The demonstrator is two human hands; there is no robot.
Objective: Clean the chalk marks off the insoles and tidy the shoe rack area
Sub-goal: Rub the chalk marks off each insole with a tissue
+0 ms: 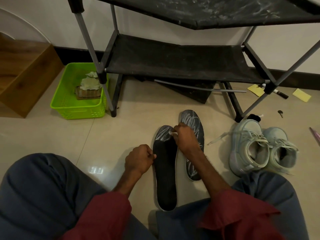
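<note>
Black insole [165, 170] is being wiped at 12 o'clock: right hand [185, 137] pinching a wipe [171, 133], left hand [140, 159] pinching its edge; 2nd insole [193, 123] likely next.

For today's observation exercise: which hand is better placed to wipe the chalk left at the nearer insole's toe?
Right. The right hand holds a white wipe at the chalked toe of the nearer insole; the left hand pinches that insole's side edge, steadying it.

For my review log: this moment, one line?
right hand: white wipe on near insole toe | left hand: holds its edge | far insole: chalked
</note>
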